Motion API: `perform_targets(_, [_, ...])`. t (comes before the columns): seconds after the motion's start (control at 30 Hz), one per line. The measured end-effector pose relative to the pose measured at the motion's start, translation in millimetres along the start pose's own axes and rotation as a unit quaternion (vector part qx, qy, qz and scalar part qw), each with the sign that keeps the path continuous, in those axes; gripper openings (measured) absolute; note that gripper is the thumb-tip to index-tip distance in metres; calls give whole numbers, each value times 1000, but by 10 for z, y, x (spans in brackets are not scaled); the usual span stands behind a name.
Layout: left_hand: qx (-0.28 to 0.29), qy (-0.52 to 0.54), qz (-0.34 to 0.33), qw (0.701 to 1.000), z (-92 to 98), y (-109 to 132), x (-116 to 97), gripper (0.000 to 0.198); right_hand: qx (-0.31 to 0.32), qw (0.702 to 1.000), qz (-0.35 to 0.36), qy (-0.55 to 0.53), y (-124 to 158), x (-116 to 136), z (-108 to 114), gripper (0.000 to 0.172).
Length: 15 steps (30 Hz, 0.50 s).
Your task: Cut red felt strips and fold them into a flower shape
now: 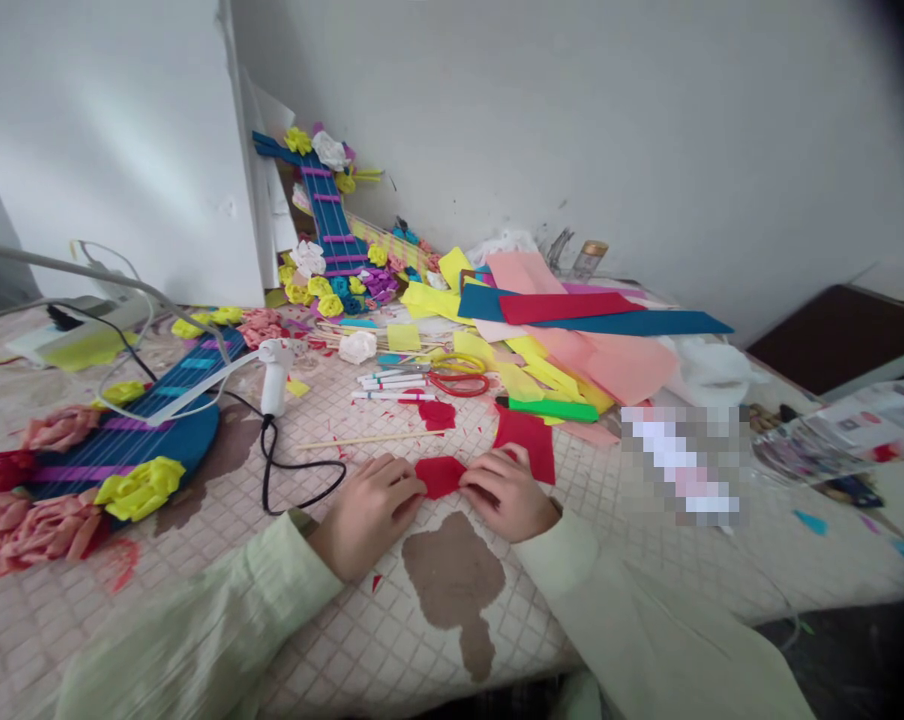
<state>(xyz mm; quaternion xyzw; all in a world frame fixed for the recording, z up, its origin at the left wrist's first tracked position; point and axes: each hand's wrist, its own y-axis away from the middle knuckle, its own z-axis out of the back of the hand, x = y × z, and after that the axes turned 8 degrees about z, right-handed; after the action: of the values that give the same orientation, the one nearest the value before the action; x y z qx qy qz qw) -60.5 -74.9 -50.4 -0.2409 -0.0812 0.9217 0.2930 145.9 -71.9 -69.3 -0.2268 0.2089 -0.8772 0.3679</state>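
Both of my hands rest on the patterned tablecloth (287, 590) near the front edge, in pale green sleeves. Between them lies a small piece of red paper (440, 476). My left hand (369, 508) pinches its left side with curled fingers. My right hand (506, 492) grips its right side the same way. A larger red paper sheet (528, 440) lies just behind my right hand, and a small red scrap (437, 414) sits further back. A thin wooden stick (369, 438) lies across the cloth behind my left hand.
A white glue gun (274, 375) with black cord stands left of centre. Red-handled scissors (459, 380), pens (392, 385) and a green marker (553, 409) lie behind. Coloured paper sheets (594, 340) pile at the back right. Blue guitar-shaped crafts with paper flowers sit at left (122, 430) and against the wall (332, 215).
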Motion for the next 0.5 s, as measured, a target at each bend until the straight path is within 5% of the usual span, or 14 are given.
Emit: perform_targets(0.5, [7, 45, 43, 998, -41, -28, 11, 8, 16, 993, -108, -46, -64, 53, 24, 6])
